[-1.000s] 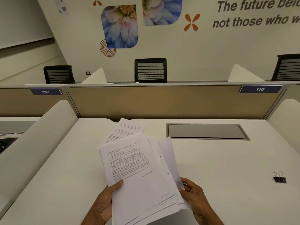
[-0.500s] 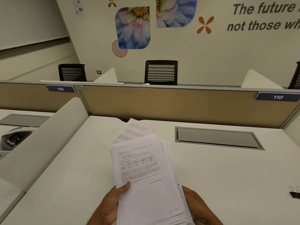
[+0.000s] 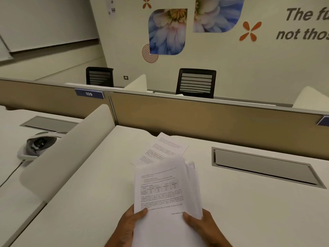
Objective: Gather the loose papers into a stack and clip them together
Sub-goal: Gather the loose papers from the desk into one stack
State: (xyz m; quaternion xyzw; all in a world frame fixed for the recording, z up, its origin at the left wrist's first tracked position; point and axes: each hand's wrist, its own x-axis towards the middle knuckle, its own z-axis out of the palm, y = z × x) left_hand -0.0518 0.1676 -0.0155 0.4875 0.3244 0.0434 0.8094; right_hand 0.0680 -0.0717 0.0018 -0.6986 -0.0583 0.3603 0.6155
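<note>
I hold a stack of printed white papers [image 3: 160, 202] upright over the desk, near its front edge. My left hand [image 3: 124, 227] grips the stack's lower left side, thumb on the top sheet. My right hand [image 3: 201, 227] grips the lower right side, thumb on the front. The sheets' right edges are nearly squared, slightly blurred. One loose printed sheet [image 3: 165, 148] lies flat on the desk just beyond the stack, partly hidden by it. The binder clip is out of view.
The white desk [image 3: 89, 202] has a grey cable hatch [image 3: 263, 168] at the back right. A rounded white divider [image 3: 71, 148] bounds the left side, a tan partition [image 3: 195, 118] the back. A device with a cable [image 3: 37, 145] sits on the neighbouring desk.
The fanned sheets have been drawn together into a neater stack. My right thumb has come onto the front. The view has swung left, so the binder clip has left the frame.
</note>
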